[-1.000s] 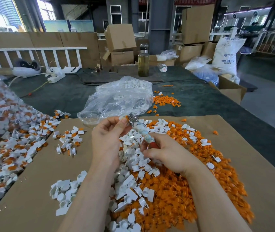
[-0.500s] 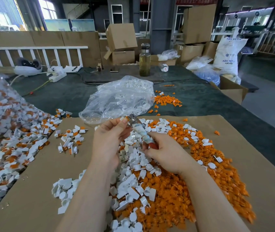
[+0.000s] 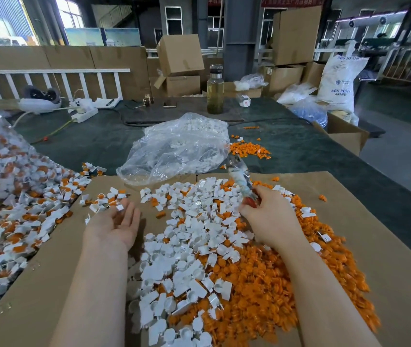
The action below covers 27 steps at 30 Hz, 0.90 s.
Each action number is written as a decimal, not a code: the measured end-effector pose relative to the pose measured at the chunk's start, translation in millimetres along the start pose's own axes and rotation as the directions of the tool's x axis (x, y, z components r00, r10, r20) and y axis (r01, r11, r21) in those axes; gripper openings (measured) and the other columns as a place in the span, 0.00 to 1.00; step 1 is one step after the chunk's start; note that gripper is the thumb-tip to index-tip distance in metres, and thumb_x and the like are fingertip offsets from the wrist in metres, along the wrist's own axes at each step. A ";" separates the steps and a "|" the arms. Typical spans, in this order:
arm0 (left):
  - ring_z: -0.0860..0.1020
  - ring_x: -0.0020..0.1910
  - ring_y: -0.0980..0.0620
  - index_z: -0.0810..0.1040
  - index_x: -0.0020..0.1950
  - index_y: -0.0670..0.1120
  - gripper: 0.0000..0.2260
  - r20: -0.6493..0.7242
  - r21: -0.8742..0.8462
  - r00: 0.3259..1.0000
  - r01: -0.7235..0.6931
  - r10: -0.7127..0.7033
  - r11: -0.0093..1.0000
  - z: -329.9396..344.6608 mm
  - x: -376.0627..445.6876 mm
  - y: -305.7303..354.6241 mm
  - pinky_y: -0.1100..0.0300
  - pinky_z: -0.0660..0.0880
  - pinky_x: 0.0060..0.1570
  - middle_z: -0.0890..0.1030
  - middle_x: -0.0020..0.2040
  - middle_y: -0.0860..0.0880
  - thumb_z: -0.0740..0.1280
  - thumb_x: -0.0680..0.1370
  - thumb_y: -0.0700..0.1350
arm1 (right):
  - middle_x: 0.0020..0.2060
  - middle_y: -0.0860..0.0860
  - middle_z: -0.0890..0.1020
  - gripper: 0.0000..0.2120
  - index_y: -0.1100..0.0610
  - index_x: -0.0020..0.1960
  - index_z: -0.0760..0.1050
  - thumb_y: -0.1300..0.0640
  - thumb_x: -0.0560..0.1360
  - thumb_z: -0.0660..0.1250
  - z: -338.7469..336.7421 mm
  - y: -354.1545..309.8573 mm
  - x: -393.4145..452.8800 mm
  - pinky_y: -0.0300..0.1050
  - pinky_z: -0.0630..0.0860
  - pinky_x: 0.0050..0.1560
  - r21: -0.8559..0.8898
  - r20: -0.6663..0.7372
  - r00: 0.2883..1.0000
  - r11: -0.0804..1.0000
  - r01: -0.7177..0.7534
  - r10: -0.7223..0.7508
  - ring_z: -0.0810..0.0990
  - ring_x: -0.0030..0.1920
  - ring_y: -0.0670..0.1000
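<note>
Two hands over a cardboard sheet (image 3: 387, 246), head view, the only one.

- Right hand (image 3: 272, 216): fingers curled round the red handle of a tool (image 3: 240, 180). Its long axis runs from the grip up and away, leaning a little left. The shaft looks wrapped in pale tape and the tip glints like metal, but motion blur hides its shape.
- Left hand (image 3: 115, 221): palm up, fingers straight and relaxed, holding nothing. A small white bit lies at the fingertips; contact cannot be told.
- White pieces (image 3: 194, 236): a loose heap between the two hands, just beside the left hand on its right. They are hard, glossy moulded plastic, a round cup with a flat tab.
- Orange caps (image 3: 262, 279): a broad drift under and right of the right forearm, small and ribbed-looking, spilling under the white heap.

Judgement: the next pick falls to the free left hand — it would reach right into the white heap, then bring the part up to the tool tip above the heap's far edge.

Also present: joined white-and-orange pieces (image 3: 11, 221) piled far left, a crumpled clear bag (image 3: 177, 146) beyond the sheet, and a bottle (image 3: 215, 91) behind.
</note>
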<state>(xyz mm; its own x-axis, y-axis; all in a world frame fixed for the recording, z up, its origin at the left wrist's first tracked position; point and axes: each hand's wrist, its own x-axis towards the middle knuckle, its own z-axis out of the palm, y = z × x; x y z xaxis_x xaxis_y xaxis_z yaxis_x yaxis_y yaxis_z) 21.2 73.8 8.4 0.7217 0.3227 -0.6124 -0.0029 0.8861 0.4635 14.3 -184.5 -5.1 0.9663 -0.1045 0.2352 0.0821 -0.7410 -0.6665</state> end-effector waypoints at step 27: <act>0.76 0.49 0.58 0.82 0.56 0.56 0.12 0.678 0.633 0.729 -0.644 -0.093 -0.430 15.9 -38.8 -72.9 0.65 0.70 0.43 0.77 0.50 0.58 0.75 0.74 0.52 | 0.37 0.44 0.75 0.02 0.48 0.44 0.72 0.51 0.73 0.65 13.8 4.8 -3.8 0.39 0.64 0.27 -0.386 0.062 0.998 0.922 -0.004 0.031 0.72 0.34 0.44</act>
<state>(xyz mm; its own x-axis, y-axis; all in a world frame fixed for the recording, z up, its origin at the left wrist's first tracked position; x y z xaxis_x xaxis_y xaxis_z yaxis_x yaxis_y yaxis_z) 4.5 -8.6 8.6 0.9958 -0.0729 -0.0557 -0.0249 -0.7996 0.6000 14.4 -178.6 -18.9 0.9816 -0.0860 0.1702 -0.0229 -0.9393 -0.3424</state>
